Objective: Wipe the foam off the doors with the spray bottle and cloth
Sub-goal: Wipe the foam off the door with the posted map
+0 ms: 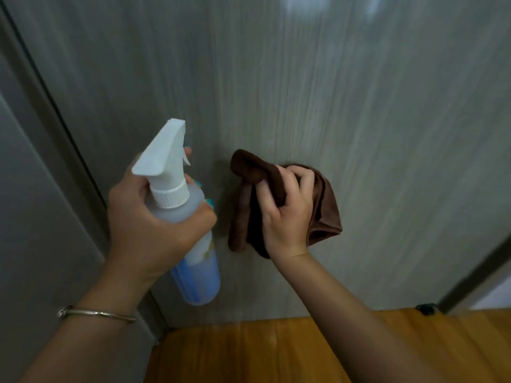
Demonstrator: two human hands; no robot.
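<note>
We press the bunched brown cloth (284,200) to the grey wood-grain door (318,92), right hand (287,211) gripping it. Left hand (143,217) wraps the translucent white-triggered spray bottle (188,230). No foam shows nearby; pale blurred patches high up may need wiping.

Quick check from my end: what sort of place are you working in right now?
Probably indoors in a home, close up against a grey wood-grain door. Its frame runs down the left and a wooden floor lies below. The left hand holds the spray bottle; the right hand grips the brown cloth.
</note>
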